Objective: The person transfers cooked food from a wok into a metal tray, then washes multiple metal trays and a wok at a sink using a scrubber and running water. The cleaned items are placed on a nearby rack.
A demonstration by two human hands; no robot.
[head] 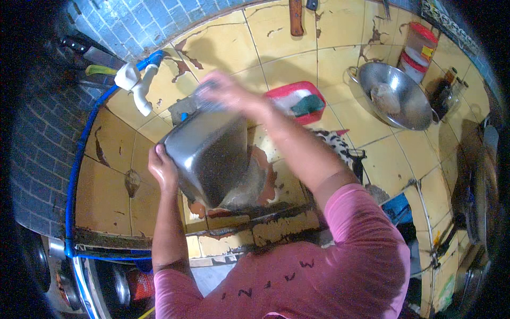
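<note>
A deep rectangular stainless-steel pan (pixel 215 155) is tilted on the tiled counter. My left hand (pixel 163 165) grips its left edge, thumb on top. At the pan's far edge, my right hand (pixel 223 93) is blurred, with a greyish, blurred thing (pixel 207 95) at its fingers; whether this is a scrubber or cloth I cannot tell. Behind my right forearm lies a red plastic tray (pixel 305 119) holding a white thing and a dark green pad (pixel 307 105). A white plastic tap (pixel 141 95) on a blue pipe is left of the pan.
A steel wok (pixel 414 101) stands at the right, near red-lidded containers (pixel 418 52) and bottles (pixel 450 87). Knives (pixel 99 56) hang on the left wall. A wooden handle (pixel 296 18) lies at the far edge. A spotted cloth (pixel 334 141) is beyond my right arm; the blue pipe (pixel 79 151) edges the counter.
</note>
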